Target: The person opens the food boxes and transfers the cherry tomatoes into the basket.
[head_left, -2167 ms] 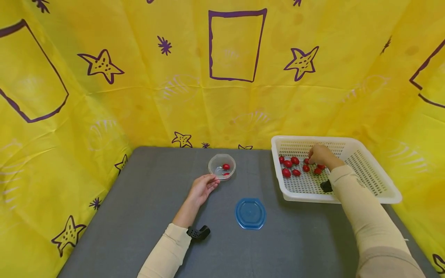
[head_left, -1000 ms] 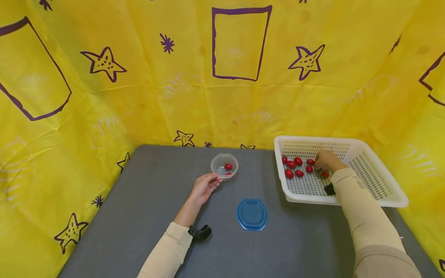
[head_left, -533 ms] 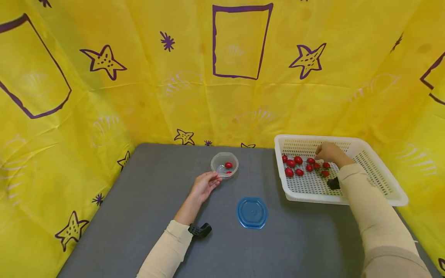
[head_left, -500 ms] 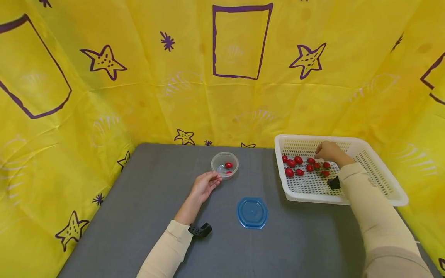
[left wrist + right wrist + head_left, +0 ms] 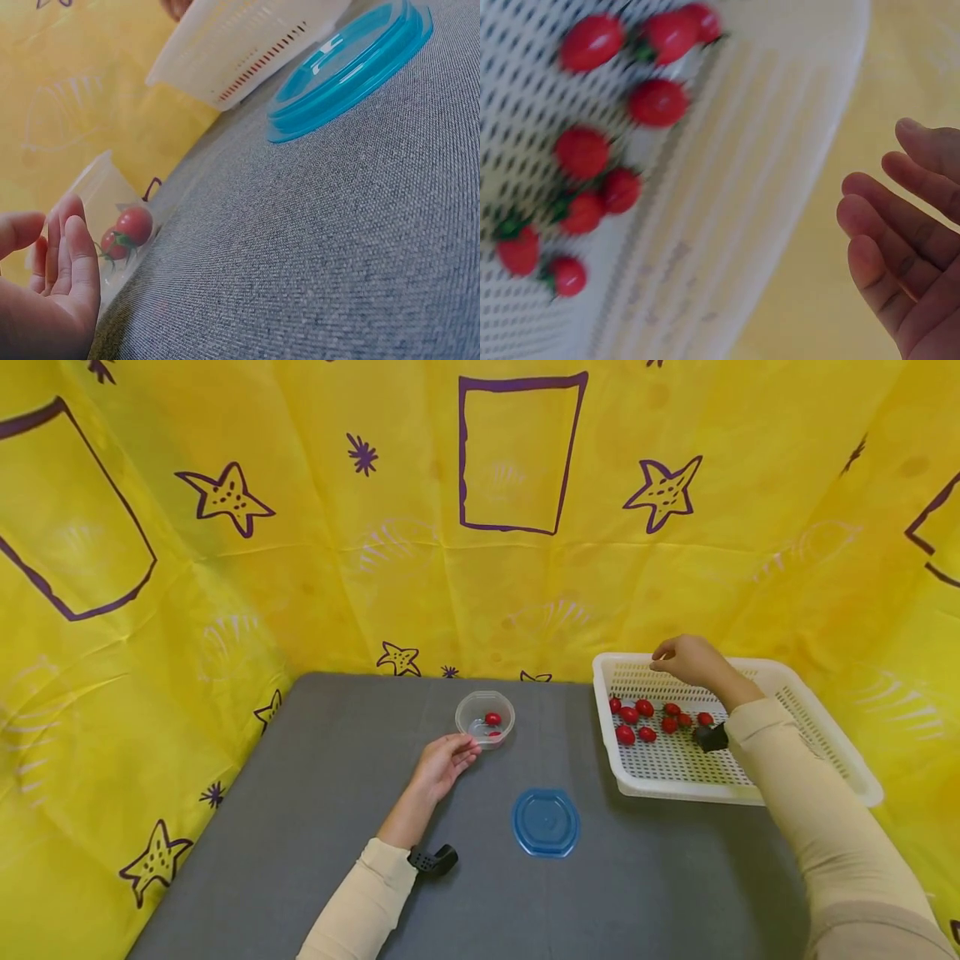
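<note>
My left hand point(image 5: 442, 767) holds the near rim of a small clear plastic container point(image 5: 467, 703) at its fingertips; the exact grip is partly hidden. Two red cherry tomatoes with green stems point(image 5: 135, 225) lie inside the container. My right hand point(image 5: 693, 662) hovers above the back rim of a white perforated basket point(image 5: 652, 787). In the right wrist view its fingers point(image 5: 885, 277) are loosely bent, and nothing shows between them. Several cherry tomatoes point(image 5: 626, 735) lie on the basket floor, mostly toward its left side. The right wrist's black camera band hides part of the floor.
A blue lid point(image 5: 546, 823) lies flat on the grey tabletop point(image 5: 360, 727), in front of the container and left of the basket. Yellow patterned cloth point(image 5: 510, 585) walls off the back and both sides. A black camera band point(image 5: 433, 860) sits on the left wrist.
My right hand has risen from among the basket's tomatoes and moved back and slightly left over the rim. The left hand and container stay in place.
</note>
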A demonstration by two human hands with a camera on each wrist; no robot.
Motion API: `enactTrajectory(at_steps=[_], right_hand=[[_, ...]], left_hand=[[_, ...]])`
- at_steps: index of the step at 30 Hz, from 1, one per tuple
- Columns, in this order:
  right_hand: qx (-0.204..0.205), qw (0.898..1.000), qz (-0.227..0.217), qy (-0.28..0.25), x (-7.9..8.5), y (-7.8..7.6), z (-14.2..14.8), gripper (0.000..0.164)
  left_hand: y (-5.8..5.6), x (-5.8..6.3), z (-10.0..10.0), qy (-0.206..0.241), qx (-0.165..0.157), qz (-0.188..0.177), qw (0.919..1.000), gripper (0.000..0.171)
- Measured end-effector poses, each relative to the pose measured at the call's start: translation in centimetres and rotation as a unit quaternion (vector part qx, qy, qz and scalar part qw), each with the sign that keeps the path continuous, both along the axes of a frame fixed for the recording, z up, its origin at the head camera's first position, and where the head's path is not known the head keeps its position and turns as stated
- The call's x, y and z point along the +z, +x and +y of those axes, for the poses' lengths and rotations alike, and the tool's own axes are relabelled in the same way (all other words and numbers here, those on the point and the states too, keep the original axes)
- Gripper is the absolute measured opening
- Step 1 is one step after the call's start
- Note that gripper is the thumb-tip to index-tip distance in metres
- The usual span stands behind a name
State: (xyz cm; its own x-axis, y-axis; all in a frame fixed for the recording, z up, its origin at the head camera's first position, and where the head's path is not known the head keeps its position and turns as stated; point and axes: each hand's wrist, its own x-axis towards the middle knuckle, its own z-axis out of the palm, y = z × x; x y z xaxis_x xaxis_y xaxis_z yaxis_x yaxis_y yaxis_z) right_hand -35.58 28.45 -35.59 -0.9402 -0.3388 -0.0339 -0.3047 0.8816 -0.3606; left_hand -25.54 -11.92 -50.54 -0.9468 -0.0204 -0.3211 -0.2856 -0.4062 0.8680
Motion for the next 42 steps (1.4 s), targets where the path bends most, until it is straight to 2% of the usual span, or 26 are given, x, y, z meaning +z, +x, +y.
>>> enactTrajectory(at_steps=[6,15,23,28,33,42], right_hand=[[0.027,0.999,0.02,-0.007,1.2,-0.1,-3.9,0.033],[0.089,0.995,0.044,-0.012,1.5,-0.2,-9.6,0.028],[0.137,0.989,0.059,-0.005,0.8,-0.4,-13.9,0.03],[0.166,0.984,0.065,0.0,0.1,-0.3,-16.3,0.028],[0.179,0.982,0.053,-0.002,-0.6,-0.1,-18.4,0.024],[0.191,0.981,0.031,0.006,-2.0,0.2,-21.3,0.028]], left_hand=[[0.0,0.2,0.0,0.005,0.0,-0.003,1.0,0.013],[0.0,0.2,0.0,-0.006,0.003,-0.006,1.0,0.01],[0.0,0.2,0.1,-0.008,-0.003,0.009,0.9999,0.007],[0.2,0.3,0.1,-0.016,-0.003,0.006,0.9998,0.015],[0.3,0.2,0.1,-0.022,-0.003,0.01,0.9997,0.022],[0.3,0.3,0.2,-0.006,-0.005,0.011,0.9999,0.007]])
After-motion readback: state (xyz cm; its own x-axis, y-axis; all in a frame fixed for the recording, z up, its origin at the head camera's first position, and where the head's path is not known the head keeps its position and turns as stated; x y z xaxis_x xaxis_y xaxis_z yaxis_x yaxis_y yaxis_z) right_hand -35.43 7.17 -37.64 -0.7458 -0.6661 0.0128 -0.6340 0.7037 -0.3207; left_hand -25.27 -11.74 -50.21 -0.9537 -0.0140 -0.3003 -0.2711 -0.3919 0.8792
